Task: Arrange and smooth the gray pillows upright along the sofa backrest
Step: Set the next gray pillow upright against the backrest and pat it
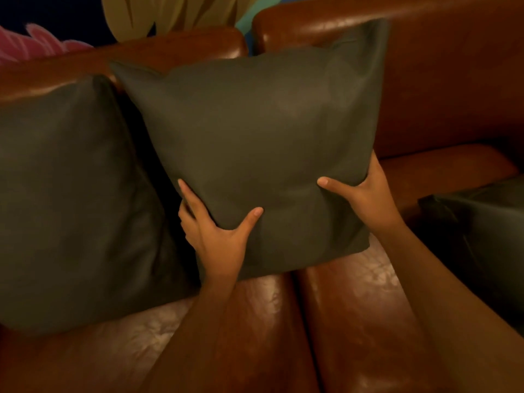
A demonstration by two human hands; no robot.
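Both hands, left hand and right hand, grip the middle gray pillow; recommend seating it square against the backrest.

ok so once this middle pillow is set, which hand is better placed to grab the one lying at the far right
Right. The right hand grips the middle pillow on its right edge, the side nearest the lying pillow. The left hand holds the opposite lower corner, beside the left pillow.

Dim, warm light; glare on the sofa seat, soft focus throughout, edges bowed by wide-angle distortion.
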